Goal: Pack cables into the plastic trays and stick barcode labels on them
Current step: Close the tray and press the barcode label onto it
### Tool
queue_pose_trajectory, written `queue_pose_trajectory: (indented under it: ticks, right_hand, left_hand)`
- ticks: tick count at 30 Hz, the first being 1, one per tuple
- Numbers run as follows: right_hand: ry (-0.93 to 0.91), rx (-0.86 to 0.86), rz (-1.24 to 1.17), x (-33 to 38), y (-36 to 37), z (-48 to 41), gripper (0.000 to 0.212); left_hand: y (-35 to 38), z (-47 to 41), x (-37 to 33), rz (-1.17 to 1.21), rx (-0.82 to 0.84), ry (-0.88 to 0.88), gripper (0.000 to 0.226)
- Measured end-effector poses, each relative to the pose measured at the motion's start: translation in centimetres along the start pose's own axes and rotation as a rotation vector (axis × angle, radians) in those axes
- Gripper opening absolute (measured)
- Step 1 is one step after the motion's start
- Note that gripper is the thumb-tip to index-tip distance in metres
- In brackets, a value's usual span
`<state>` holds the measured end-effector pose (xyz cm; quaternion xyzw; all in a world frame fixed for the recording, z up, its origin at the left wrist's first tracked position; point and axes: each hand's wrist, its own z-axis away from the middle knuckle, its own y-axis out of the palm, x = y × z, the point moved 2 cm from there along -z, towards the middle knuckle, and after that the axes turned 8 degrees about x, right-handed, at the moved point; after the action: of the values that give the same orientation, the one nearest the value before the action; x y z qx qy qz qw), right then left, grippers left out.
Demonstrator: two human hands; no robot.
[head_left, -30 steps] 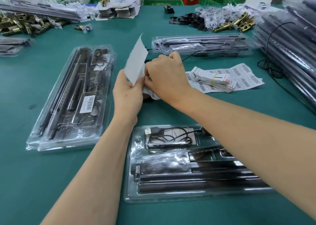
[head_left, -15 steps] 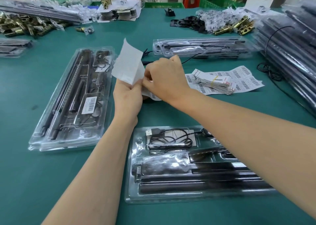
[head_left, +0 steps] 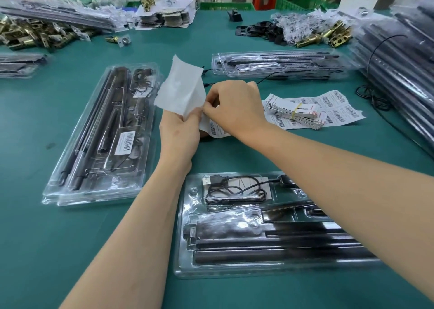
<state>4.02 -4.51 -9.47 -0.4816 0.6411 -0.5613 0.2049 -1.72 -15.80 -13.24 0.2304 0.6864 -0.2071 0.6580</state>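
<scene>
Over the table (head_left: 35,238), the backing sheet (head_left: 182,90) fans wider than a second ago. The left hand (head_left: 180,132) pinches it while the right hand (head_left: 234,107) apparently pinches a barcode label (head_left: 217,130) free for the unlabelled tray (head_left: 182,238) below, its cable (head_left: 234,191) packed. The print is unreadable.

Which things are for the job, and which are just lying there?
In use: white barcode label sheet, pinched by left hand and right hand; clear plastic tray with black cable; banded barcode-label stack.
Lying about: brass lock parts; black plastic clips; green crates.
</scene>
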Motion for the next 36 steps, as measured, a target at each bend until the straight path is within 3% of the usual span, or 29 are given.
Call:
queue_pose_trajectory:
  ticks: [11,31,36]
  right_hand:
    - [0.032,0.018,-0.210,-0.42,0.45,-0.12,0.023]
    - [0.066,0.034,-0.334,-0.14,0.30,0.10,0.007]
    - [0.041,0.063,-0.326,-0.31,0.44,0.03,0.012]
  left_hand:
    - [-0.26,-0.13,0.12,0.055,-0.036,0.005,0.035]
    - [-0.44,-0.26,0.09,-0.004,-0.031,-0.003,0.039]
    - [-0.47,-0.08,-0.03,0.001,-0.023,0.018,0.038]
